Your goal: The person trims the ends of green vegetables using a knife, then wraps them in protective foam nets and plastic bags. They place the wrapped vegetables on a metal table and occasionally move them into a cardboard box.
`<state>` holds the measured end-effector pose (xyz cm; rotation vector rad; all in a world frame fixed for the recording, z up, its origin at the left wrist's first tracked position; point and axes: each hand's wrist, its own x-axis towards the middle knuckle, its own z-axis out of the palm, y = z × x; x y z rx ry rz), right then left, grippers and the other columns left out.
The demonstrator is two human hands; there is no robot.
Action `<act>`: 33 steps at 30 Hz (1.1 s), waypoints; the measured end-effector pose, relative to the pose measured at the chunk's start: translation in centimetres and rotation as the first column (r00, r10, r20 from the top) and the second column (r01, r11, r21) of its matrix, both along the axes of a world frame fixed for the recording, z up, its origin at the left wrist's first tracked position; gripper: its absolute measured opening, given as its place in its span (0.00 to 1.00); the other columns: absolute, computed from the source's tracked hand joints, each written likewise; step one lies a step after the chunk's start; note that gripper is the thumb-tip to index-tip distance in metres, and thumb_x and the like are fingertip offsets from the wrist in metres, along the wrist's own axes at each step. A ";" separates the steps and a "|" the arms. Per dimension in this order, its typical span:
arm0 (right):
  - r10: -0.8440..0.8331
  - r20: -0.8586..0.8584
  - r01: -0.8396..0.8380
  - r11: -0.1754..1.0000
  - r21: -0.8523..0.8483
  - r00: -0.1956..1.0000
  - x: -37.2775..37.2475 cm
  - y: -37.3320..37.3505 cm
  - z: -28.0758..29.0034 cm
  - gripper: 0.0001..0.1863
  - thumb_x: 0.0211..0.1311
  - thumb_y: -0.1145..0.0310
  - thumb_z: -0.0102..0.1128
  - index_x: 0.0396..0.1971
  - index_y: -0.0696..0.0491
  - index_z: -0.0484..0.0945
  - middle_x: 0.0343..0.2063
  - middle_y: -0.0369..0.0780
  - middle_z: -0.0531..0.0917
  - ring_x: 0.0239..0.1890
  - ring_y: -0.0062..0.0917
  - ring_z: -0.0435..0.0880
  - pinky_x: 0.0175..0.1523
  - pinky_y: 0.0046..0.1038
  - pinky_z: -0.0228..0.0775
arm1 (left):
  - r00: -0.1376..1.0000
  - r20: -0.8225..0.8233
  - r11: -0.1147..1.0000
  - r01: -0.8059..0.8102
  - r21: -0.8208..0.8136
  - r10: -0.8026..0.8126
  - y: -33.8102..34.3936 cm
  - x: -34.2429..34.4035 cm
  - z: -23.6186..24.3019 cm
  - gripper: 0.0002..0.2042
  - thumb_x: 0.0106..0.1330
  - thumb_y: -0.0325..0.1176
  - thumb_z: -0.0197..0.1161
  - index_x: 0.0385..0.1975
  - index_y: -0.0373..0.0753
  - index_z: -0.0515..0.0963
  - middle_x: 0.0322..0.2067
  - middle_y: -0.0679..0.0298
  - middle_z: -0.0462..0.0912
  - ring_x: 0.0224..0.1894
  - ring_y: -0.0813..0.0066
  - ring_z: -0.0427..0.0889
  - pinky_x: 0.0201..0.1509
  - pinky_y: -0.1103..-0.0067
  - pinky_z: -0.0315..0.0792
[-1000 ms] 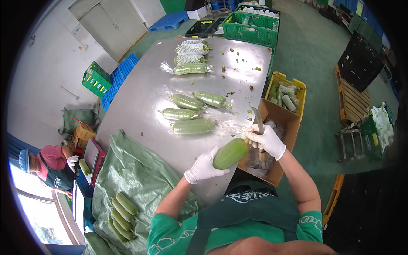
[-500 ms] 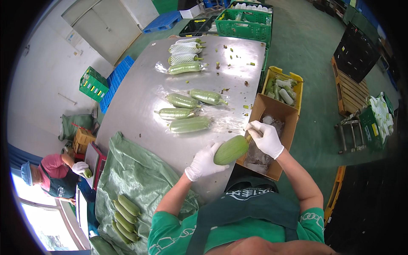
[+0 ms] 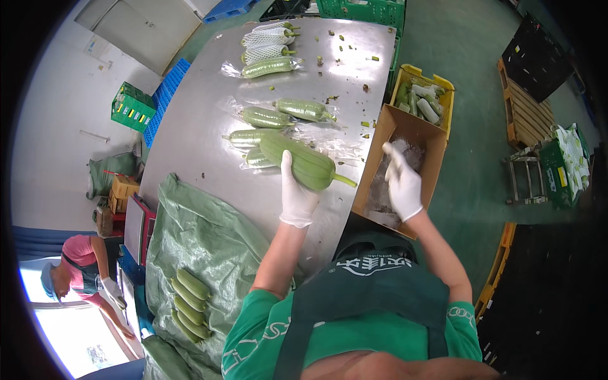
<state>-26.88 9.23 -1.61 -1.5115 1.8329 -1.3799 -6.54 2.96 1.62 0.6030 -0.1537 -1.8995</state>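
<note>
My left hand (image 3: 297,201), in a white glove, grips a thick green luffa (image 3: 296,159) from its near side, with the stem pointing right. The luffa hangs over the plastic-wrapped luffas and hides part of them. My gloved right hand (image 3: 403,187) is apart from it, above an open cardboard box (image 3: 425,152), with its fingers stretched out and nothing visible in them. Crumpled clear plastic (image 3: 408,153) lies inside the box. Several wrapped luffas (image 3: 304,109) rest on the steel table (image 3: 196,136). Beyond them are others in white foam nets (image 3: 263,39).
Bare luffas (image 3: 190,297) lie on a green sheet (image 3: 209,240) at the left. Stem scraps (image 3: 365,124) dot the table's right side. A yellow crate (image 3: 449,104) with luffas stands behind the box. A co-worker (image 3: 79,259) bends by a counter at the far left.
My right hand has let go of the stem and is over the box. My left hand has carried the luffa left and away from me, over the wrapped ones. The view has tilted.
</note>
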 end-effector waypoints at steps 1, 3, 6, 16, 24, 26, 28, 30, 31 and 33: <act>-0.011 -0.158 -0.010 0.991 -0.132 0.987 1.0 0.2 -0.3 0.17 0.59 0.74 0.52 0.49 0.50 0.75 0.20 0.39 0.77 0.20 0.22 0.74 0.30 0.22 0.68 | 0.998 -0.066 1.000 -0.015 0.015 0.016 -0.3 -0.1 -0.5 0.24 0.62 0.47 0.57 0.52 0.38 0.65 0.48 0.56 0.71 0.54 0.59 0.70 0.58 0.62 0.65; -0.054 -0.384 -0.017 0.984 -0.178 0.922 3.2 0.7 0.4 0.15 0.55 0.74 0.55 0.43 0.48 0.79 0.17 0.40 0.76 0.18 0.31 0.76 0.26 0.28 0.68 | 0.992 -0.129 0.999 -0.002 0.036 0.007 -0.3 -0.5 -1.1 0.25 0.63 0.50 0.54 0.53 0.39 0.65 0.48 0.56 0.72 0.52 0.59 0.70 0.59 0.62 0.64; -0.011 -0.511 -0.117 0.969 -0.218 0.860 4.8 0.2 0.6 0.29 0.38 0.75 0.60 0.48 0.50 0.74 0.17 0.36 0.75 0.19 0.28 0.75 0.26 0.29 0.67 | 0.998 -0.030 0.999 0.051 0.005 -0.051 0.5 -1.1 -2.1 0.27 0.64 0.55 0.49 0.51 0.38 0.65 0.47 0.56 0.71 0.50 0.61 0.71 0.57 0.66 0.65; -0.197 -0.588 0.096 0.975 -0.198 0.785 3.5 -2.6 -0.7 0.24 0.45 0.69 0.57 0.48 0.51 0.73 0.18 0.37 0.75 0.18 0.30 0.74 0.25 0.30 0.66 | 0.989 -0.130 0.989 0.091 0.117 -0.075 2.2 -3.2 -1.4 0.30 0.60 0.55 0.54 0.54 0.37 0.63 0.52 0.53 0.66 0.54 0.57 0.66 0.60 0.57 0.59; -0.241 -0.370 0.401 0.794 0.456 0.897 -6.9 -1.5 -8.9 0.12 0.59 0.64 0.50 0.40 0.50 0.76 0.28 0.49 0.81 0.32 0.45 0.81 0.36 0.43 0.71 | 0.966 -0.257 0.990 0.012 0.141 0.025 3.1 -0.5 1.3 0.30 0.53 0.51 0.61 0.51 0.37 0.65 0.43 0.56 0.68 0.47 0.64 0.69 0.50 0.66 0.69; -0.274 -0.034 0.263 0.874 0.409 0.961 -8.5 -0.7 -15.0 0.13 0.59 0.61 0.53 0.40 0.53 0.77 0.27 0.46 0.82 0.25 0.37 0.82 0.31 0.36 0.72 | 0.979 -0.158 0.983 0.108 -0.147 -0.132 3.1 0.6 0.0 0.32 0.51 0.51 0.64 0.51 0.37 0.65 0.40 0.57 0.68 0.44 0.64 0.69 0.47 0.66 0.69; -0.205 0.462 -0.037 0.886 0.462 0.863 -5.2 -0.2 -12.8 0.12 0.62 0.61 0.53 0.37 0.53 0.78 0.19 0.31 0.76 0.16 0.13 0.71 0.20 0.17 0.58 | 0.912 -0.335 0.956 0.156 -0.250 -0.236 3.1 2.1 -0.4 0.37 0.50 0.52 0.64 0.56 0.36 0.59 0.34 0.59 0.67 0.34 0.68 0.69 0.35 0.73 0.71; -0.247 0.485 -0.054 0.849 0.526 0.839 -4.2 0.3 -13.9 0.10 0.61 0.61 0.53 0.36 0.51 0.78 0.21 0.32 0.76 0.15 0.14 0.71 0.18 0.17 0.56 | 0.677 -0.568 0.872 0.248 -0.422 -0.468 2.4 3.6 -1.9 0.39 0.53 0.53 0.62 0.59 0.37 0.54 0.33 0.59 0.66 0.31 0.70 0.68 0.30 0.77 0.70; -0.240 0.483 -0.090 0.820 0.565 0.842 -3.8 0.4 -13.8 0.10 0.61 0.62 0.53 0.36 0.51 0.78 0.21 0.31 0.76 0.15 0.13 0.71 0.17 0.16 0.54 | 0.656 -0.603 0.875 0.199 -0.441 -0.454 2.6 3.7 -2.2 0.40 0.57 0.53 0.59 0.61 0.34 0.48 0.31 0.56 0.66 0.26 0.70 0.69 0.24 0.80 0.69; -0.211 0.478 -0.133 0.797 0.589 0.852 -3.7 0.6 -14.3 0.09 0.61 0.62 0.52 0.35 0.49 0.78 0.22 0.31 0.76 0.15 0.12 0.71 0.17 0.15 0.51 | 0.592 -0.634 0.851 0.192 -0.488 -0.497 2.5 4.5 -2.5 0.42 0.57 0.58 0.56 0.61 0.33 0.48 0.28 0.57 0.66 0.24 0.71 0.69 0.21 0.80 0.68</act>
